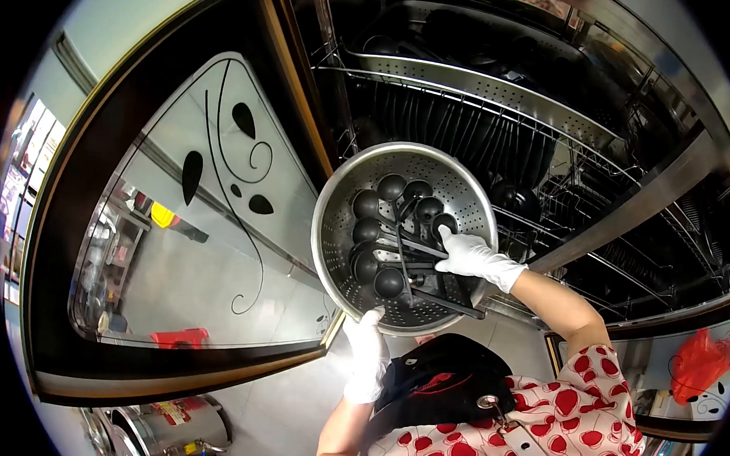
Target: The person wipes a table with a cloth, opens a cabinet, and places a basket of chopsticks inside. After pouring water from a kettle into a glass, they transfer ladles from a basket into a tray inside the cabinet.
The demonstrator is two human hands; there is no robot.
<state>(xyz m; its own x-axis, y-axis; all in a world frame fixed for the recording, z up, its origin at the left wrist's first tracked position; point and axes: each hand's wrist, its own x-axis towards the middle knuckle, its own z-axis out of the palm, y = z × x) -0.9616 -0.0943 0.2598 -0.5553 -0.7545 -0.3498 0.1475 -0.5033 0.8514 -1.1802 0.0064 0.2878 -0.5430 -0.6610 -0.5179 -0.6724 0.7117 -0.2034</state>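
A perforated steel colander (325, 251) is held in front of me, tilted so its inside shows. Several black ladles (389, 283) lie in it, bowls mostly toward the left and handles pointing right. My left hand (365, 354), in a white glove, grips the near rim with the thumb over the edge; its other fingers are hidden under the colander. My right hand (476, 260), also gloved, reaches over the right rim with its fingers closed around a ladle (444, 223) among the others. The glove covers part of that ladle's handle.
Ahead stands a tall cabinet with wire racks (580, 148) holding dark plates, and a perforated metal tray (501, 86) above. Its glass-panelled door (272, 305) is swung out at left; another door (683, 413) is at right. A steel pot (178, 432) stands on the floor at lower left.
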